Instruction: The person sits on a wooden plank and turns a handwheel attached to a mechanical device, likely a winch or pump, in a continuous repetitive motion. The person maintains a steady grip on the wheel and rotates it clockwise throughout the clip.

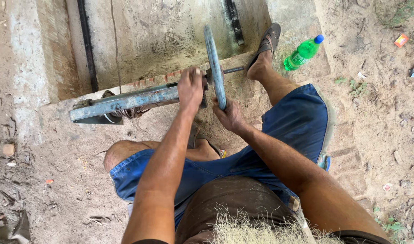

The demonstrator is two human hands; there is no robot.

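Both hands work a blue metal disc on a long steel bar.

Left hand (190, 88) grip clamped on the bar (125, 101); right hand (228, 116) grip closed on the disc (214, 63) lower rim. Green bottle (302, 53), capped blue, contents unclear, lies on sandy ground (58, 171).

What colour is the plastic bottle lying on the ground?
The bottle is bright green with a blue cap, seen in the head view, upper right.

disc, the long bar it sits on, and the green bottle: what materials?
Disc: looks like metal, dull blue-grey paint, worn thin rim; right hand grips its lower edge.
Bar: likely steel, pale blue paint, chipped and dusty; left hand holds it beside the disc.
Green bottle: translucent plastic, blue cap, glossy.
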